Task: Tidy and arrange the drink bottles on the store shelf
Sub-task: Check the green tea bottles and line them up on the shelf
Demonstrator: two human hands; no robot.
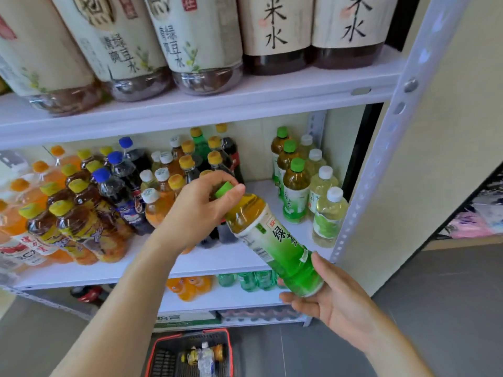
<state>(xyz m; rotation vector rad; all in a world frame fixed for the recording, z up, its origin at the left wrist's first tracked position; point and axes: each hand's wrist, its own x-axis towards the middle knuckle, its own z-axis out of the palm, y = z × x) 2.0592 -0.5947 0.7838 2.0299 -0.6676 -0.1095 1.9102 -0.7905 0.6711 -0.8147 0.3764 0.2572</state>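
Observation:
A green tea bottle (272,240) with a green cap and green label is tilted in front of the middle shelf (217,261). My left hand (198,210) grips its neck and cap. My right hand (329,297) cups its base from below. On the shelf's right side stand three matching green-capped tea bottles (295,190) in a row, with white-capped pale bottles (328,216) beside them. A bare strip of shelf lies between these and the crowded bottles to the left.
Yellow-capped brown tea bottles (76,221), blue-capped cola bottles (119,186) and orange drinks (16,213) fill the shelf's left. Large bottles (198,50) stand on the upper shelf. The metal upright (381,148) bounds the right. A red basket (190,352) with several bottles sits on the floor.

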